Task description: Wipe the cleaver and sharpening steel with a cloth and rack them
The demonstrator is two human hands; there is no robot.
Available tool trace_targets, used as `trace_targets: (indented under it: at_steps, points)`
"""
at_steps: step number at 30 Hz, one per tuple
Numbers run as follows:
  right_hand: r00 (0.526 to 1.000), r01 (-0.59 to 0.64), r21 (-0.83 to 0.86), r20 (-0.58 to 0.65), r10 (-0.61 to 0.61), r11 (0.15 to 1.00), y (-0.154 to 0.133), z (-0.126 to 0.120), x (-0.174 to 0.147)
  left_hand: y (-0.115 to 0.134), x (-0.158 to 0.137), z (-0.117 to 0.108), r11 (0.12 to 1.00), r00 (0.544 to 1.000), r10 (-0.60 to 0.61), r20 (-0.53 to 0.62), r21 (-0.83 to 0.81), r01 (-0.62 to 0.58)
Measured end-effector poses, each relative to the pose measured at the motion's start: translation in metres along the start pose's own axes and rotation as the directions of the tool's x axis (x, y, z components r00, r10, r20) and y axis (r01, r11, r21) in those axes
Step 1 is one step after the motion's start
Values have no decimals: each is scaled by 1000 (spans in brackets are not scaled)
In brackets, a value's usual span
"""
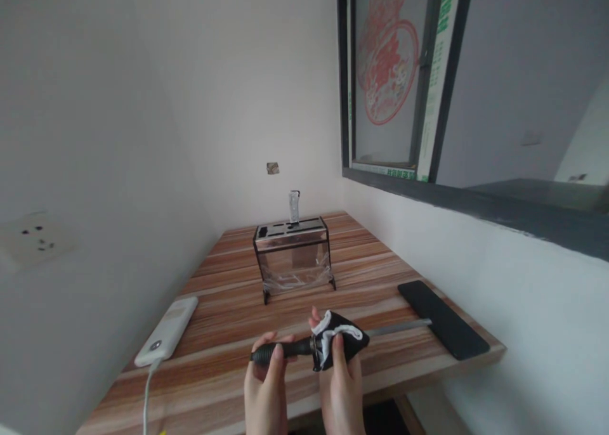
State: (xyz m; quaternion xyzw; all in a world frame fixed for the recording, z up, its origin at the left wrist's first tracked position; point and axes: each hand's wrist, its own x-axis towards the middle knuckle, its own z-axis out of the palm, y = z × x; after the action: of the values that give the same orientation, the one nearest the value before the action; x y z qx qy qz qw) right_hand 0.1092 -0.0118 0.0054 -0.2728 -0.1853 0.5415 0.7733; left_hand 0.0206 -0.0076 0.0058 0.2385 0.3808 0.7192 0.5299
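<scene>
My left hand [266, 384] is closed around the ribbed black handle of what looks like a sharpening steel [397, 328]. Its long, thin grey metal shaft points to the right, with the tip in front of a black flat slab. My right hand [340, 384] pinches a folded black cloth with white edges [349, 343], wrapped around the shaft just beyond the handle. The thumb presses on the cloth's near side, and some fingers show behind it. The cloth hides the part of the shaft inside it.
A clear-sided knife holder [295, 264] with black ends stands on the wood-grain table [223, 321], a light grey handle [294, 208] upright in its top. At left lies a white power bank [166, 330] with a cable. The black slab [442, 318] lies near the right wall, below a window.
</scene>
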Motion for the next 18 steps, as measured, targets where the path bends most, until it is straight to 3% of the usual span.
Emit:
trace_targets:
  at_steps: [5, 10, 18]
  points:
    - [999, -36, -32, 24, 37, 999, 13, -5, 3, -8, 8, -6, 983, 997, -70, 43, -168, 76]
    - [999, 9, -81, 37, -6, 997, 15, -11, 9, -5, 15, -12, 969, 982, -157, 103, -176, 173]
    - [997, 58, 64, -60, -54, 996, -29, -19, 35, 19, 19, -4, 975, 991, -83, 102, -199, 102]
